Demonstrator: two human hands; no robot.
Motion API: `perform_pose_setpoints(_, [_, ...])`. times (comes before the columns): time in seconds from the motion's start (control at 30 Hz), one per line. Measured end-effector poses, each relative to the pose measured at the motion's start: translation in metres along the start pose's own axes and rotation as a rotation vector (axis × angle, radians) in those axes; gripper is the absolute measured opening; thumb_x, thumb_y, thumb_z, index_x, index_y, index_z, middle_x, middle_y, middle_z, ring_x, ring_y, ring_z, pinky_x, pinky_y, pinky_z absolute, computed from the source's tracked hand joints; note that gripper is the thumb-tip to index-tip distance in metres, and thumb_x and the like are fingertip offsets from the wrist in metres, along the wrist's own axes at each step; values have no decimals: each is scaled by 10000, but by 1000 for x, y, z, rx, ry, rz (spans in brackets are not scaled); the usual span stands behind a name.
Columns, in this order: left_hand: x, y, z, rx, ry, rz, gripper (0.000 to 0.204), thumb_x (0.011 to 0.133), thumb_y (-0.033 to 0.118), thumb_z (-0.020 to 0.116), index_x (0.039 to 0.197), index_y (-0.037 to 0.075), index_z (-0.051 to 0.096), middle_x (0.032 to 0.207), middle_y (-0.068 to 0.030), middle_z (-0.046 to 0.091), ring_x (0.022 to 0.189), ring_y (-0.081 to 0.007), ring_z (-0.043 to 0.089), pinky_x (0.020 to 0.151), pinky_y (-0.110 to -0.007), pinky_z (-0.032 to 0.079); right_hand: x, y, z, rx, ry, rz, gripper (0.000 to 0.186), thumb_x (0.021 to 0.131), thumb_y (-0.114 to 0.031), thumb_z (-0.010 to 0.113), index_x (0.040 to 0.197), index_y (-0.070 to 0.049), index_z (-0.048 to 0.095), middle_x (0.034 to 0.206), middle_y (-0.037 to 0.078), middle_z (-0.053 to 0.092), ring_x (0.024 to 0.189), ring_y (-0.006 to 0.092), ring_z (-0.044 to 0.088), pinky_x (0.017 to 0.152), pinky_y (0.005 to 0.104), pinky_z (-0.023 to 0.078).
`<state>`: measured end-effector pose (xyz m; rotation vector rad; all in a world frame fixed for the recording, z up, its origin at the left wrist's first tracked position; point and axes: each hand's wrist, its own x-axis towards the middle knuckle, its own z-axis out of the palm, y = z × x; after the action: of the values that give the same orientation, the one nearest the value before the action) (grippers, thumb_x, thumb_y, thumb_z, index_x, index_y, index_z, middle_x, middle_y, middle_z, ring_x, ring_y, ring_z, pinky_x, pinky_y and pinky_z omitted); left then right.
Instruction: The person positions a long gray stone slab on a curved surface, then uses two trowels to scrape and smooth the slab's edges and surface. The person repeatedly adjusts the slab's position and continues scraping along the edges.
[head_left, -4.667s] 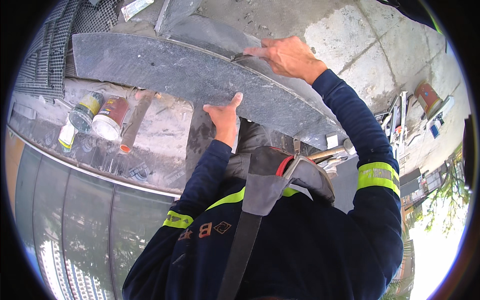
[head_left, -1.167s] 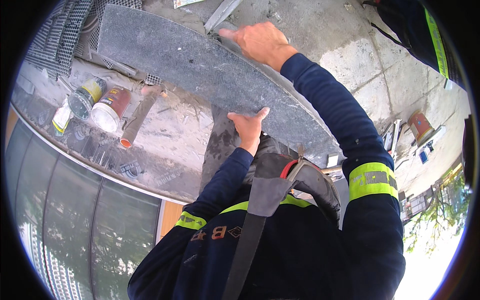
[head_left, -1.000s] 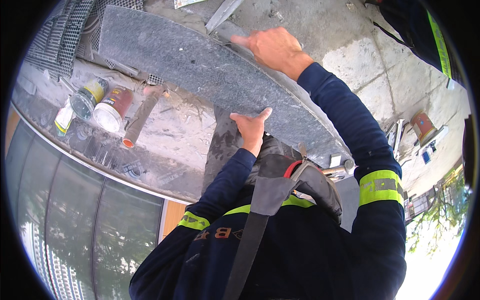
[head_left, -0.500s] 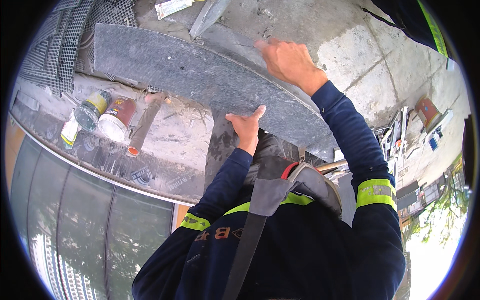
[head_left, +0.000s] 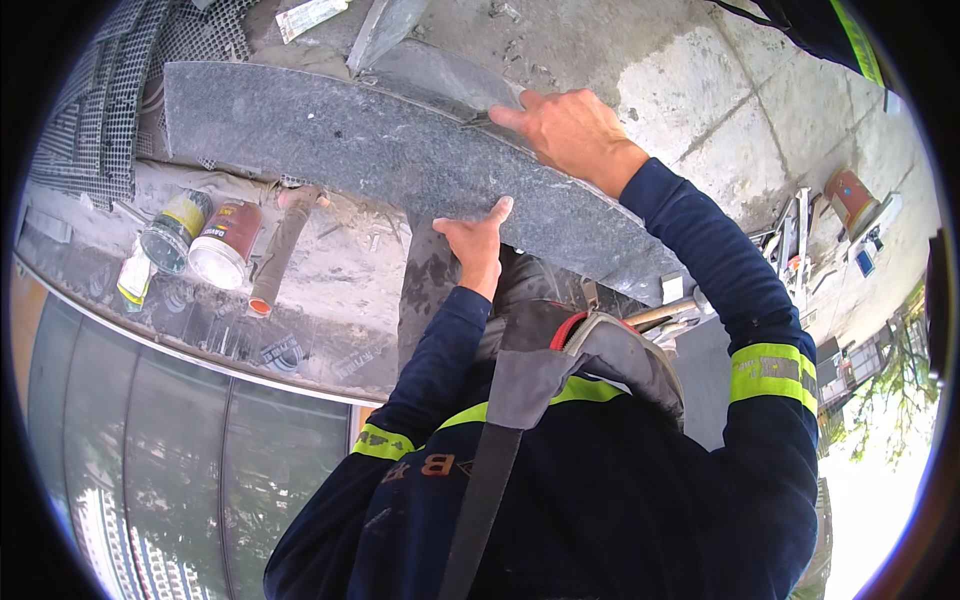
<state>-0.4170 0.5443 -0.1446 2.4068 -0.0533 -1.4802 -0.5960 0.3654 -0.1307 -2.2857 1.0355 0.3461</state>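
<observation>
A long, curved grey stone slab (head_left: pixel 330 135) stretches across in front of me, from the upper left down to the right. My left hand (head_left: pixel 472 245) grips its near edge, thumb and index finger spread over the stone; the other fingers are hidden. At the far edge, my right hand (head_left: pixel 575 130) is closed over the stone, one digit lying along the rim and the rest partly hidden behind it. Just past that edge lie a flat grey stone piece (head_left: pixel 435 75) and a narrow upright stone piece (head_left: pixel 385 32).
Left of the slab stand a dark tub (head_left: pixel 175 235) and a brown-and-white bucket (head_left: pixel 228 240), beside a grey tube (head_left: pixel 285 250) with an orange end. Black mesh panels (head_left: pixel 100 110) are stacked at upper left. Tools (head_left: pixel 795 240) and a brown bucket (head_left: pixel 850 200) lie right. A person's sleeve (head_left: pixel 850 40) shows upper right.
My right hand has come down and left against the far edge, its fingers changing position. My left hand keeps its place on the slab; the view has shifted slightly.
</observation>
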Motion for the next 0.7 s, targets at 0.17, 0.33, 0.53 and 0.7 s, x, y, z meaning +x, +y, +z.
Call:
perform_pose_setpoints(0.17, [5, -13, 1, -48, 12, 39, 1034, 714, 121, 1019, 1395, -145, 288, 1455, -299, 444, 1364, -319, 480, 1205, -427, 376, 37, -5, 4, 46, -26, 13, 463, 967, -141, 638, 1410, -264, 590, 1018, 113, 711, 753, 338, 761, 593, 464, 604])
perform_pose_setpoints(0.33, [3, -5, 1, -54, -13, 23, 1101, 715, 125, 1020, 1437, -179, 246, 1474, -308, 431, 1370, -315, 474, 1216, -430, 360, 60, -9, -4, 64, 104, -22, 517, 973, -126, 619, 1456, -300, 566, 1077, 97, 716, 790, 351, 764, 637, 467, 614])
perform_pose_setpoints(0.53, [3, -11, 2, 42, 66, -13, 1270, 734, 193, 1021, 1519, -230, 116, 1517, -310, 365, 1434, -310, 403, 1235, -422, 332, -10, 8, 25, 73, 2, 26, 534, 963, -146, 629, 1465, -321, 580, 1031, 98, 712, 760, 305, 768, 629, 443, 635])
perform_pose_setpoints(0.7, [4, -11, 2, 29, 25, -9, 1236, 732, 170, 1013, 1485, -227, 117, 1505, -368, 380, 1455, -363, 394, 1245, -441, 331, 104, -32, -19, 99, 229, 38, 464, 998, -114, 588, 1433, -275, 598, 1045, 121, 726, 817, 332, 774, 648, 464, 625])
